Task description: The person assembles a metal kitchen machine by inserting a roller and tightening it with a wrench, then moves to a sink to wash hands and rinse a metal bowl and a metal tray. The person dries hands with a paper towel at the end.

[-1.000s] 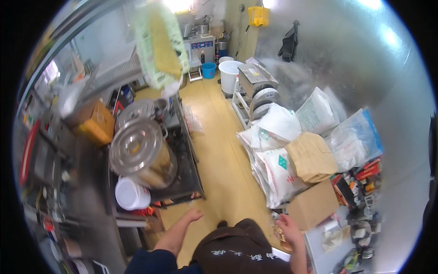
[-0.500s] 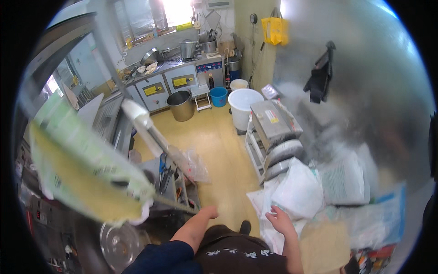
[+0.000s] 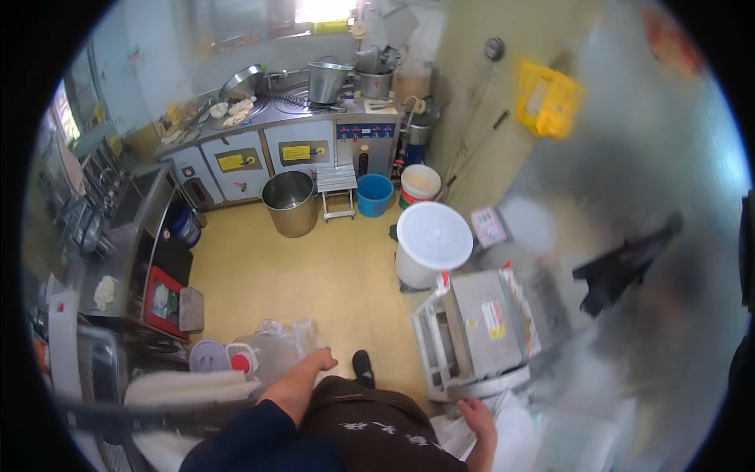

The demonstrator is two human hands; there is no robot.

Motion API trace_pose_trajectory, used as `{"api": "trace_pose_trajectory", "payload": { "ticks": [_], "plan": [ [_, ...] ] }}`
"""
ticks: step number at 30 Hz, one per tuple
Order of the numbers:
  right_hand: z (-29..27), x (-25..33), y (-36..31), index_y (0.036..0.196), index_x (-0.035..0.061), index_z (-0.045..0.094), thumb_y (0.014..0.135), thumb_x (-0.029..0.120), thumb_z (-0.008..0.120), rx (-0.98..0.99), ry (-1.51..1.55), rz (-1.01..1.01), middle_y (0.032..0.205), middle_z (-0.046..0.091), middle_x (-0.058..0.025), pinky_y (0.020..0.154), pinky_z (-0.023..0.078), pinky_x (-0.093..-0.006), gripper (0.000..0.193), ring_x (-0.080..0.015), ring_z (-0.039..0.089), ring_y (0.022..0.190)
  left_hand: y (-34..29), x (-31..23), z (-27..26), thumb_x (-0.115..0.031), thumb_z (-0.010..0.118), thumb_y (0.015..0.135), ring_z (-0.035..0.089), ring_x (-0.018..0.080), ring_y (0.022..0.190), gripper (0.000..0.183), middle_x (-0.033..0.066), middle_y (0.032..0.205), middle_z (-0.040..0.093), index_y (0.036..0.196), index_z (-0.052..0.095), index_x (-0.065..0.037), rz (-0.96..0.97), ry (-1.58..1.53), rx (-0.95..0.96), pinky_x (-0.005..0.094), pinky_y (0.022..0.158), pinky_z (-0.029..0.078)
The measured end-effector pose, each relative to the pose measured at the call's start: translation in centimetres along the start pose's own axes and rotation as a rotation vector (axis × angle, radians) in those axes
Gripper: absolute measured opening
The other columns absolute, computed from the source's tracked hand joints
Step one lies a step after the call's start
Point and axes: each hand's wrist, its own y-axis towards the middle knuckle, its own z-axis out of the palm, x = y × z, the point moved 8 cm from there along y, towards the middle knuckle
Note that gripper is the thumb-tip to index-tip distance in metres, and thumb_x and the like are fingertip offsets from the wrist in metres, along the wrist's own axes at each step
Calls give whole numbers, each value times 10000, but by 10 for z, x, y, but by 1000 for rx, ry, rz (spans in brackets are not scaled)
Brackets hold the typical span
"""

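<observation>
My left hand (image 3: 322, 359) hangs beside the dark apron (image 3: 370, 425), fingers loosely curled together with nothing seen in them. Just beyond it lies a clear plastic bag (image 3: 291, 344), near a clear container with a red cap (image 3: 242, 362). My right hand (image 3: 476, 417) is held low on the other side, its fingers bent and a little apart, holding nothing. White sacks (image 3: 511, 433) lie below and beside that hand. Closest ahead of it stands a grey metal box-shaped machine (image 3: 481, 322) on a white frame; I cannot tell whether the hand touches anything.
Yellow floor (image 3: 267, 271) runs ahead to a sink counter. Before the counter stand a steel pot (image 3: 289, 204), a folding stool (image 3: 336, 189) and a blue bucket (image 3: 375, 195). A lidded white bin (image 3: 433, 244) stands right; a steel worktable (image 3: 130, 259) lines the left.
I have moved forward into the room, and the view has shifted. The green hanging sheet at left is out of view. Sink counter and bin look nearer; both hands stay low and empty.
</observation>
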Motion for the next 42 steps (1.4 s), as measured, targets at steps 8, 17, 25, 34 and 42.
{"api": "trace_pose_trajectory", "payload": {
  "ticks": [8, 17, 25, 34, 42],
  "plan": [
    [11, 276, 219, 1359, -12, 609, 900, 447, 719, 39, -27, -213, 1178, 726, -211, 972, 530, -414, 657, -341, 698, 1107, 95, 52, -266, -403, 645, 937, 680, 369, 1128, 572, 229, 1267, 684, 1388, 580, -57, 177, -607, -250, 434, 972, 543],
    [113, 852, 394, 1376, -18, 585, 919, 371, 718, 261, -293, -759, 1244, 697, -223, 939, 546, -396, 615, -316, 701, 1104, 63, 426, -280, -374, 519, 987, 643, 431, 1174, 479, 250, 1281, 665, 1311, 638, -43, -580, -701, -573, 462, 1030, 511],
    [350, 1271, 282, 1331, -20, 594, 922, 325, 684, 627, -597, -1557, 1283, 644, -241, 1000, 502, -449, 542, -396, 623, 1181, -129, 502, -78, -238, 647, 902, 664, 241, 683, 169, 78, 753, 651, 1001, 679, -105, -1327, -2013, -1113, 437, 585, 530],
    [603, 1441, 233, 1386, -12, 571, 927, 357, 690, 910, -775, -1185, 1315, 660, -218, 978, 528, -404, 601, -333, 682, 1130, -2, 653, -186, -157, 604, 943, 653, 226, 987, 420, 108, 1091, 673, 1350, 612, -55, -1019, -2678, -1269, 348, 876, 519],
    [788, 1659, 211, 1315, 5, 634, 982, 366, 666, 1099, -487, -1113, 1110, 746, -136, 903, 546, -356, 492, -232, 716, 1007, 47, 1061, -686, -329, 627, 966, 704, 372, 884, 322, 182, 935, 725, 1159, 668, -75, -757, -1094, -1161, 453, 782, 560]
  ]
}}
